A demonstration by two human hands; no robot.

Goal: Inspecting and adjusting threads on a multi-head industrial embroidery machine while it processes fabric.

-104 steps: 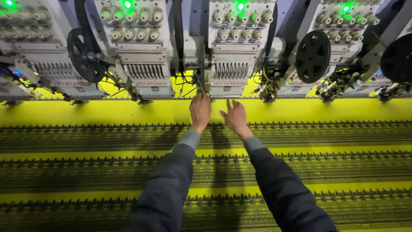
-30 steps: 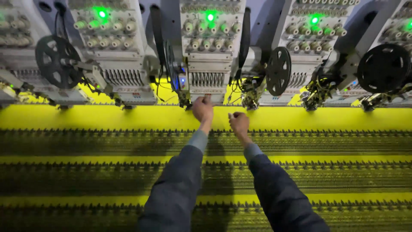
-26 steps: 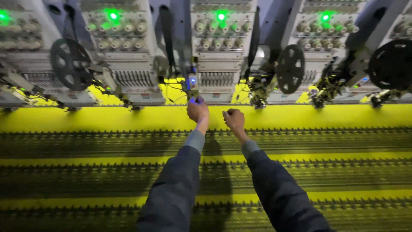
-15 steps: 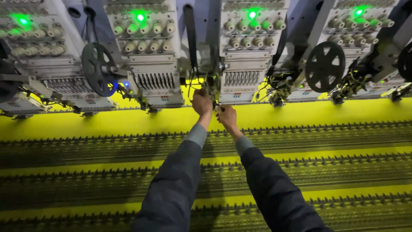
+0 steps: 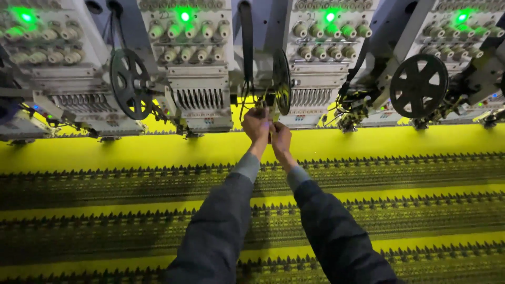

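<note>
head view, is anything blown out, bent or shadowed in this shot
Head view: the green indicator lights bloom into soft halos; the machine heads splay outward toward the edges, a wide-lens effect; the yellow fabric is bright and even near the machines, dimmer toward the bottom; the left hand and right hand are fairly sharp, yet what the fingers pinch is too small to tell.

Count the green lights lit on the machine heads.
4. One green light at far left, one left of centre, one right of centre, one at far right. More may lie beyond the frame edges.
</note>
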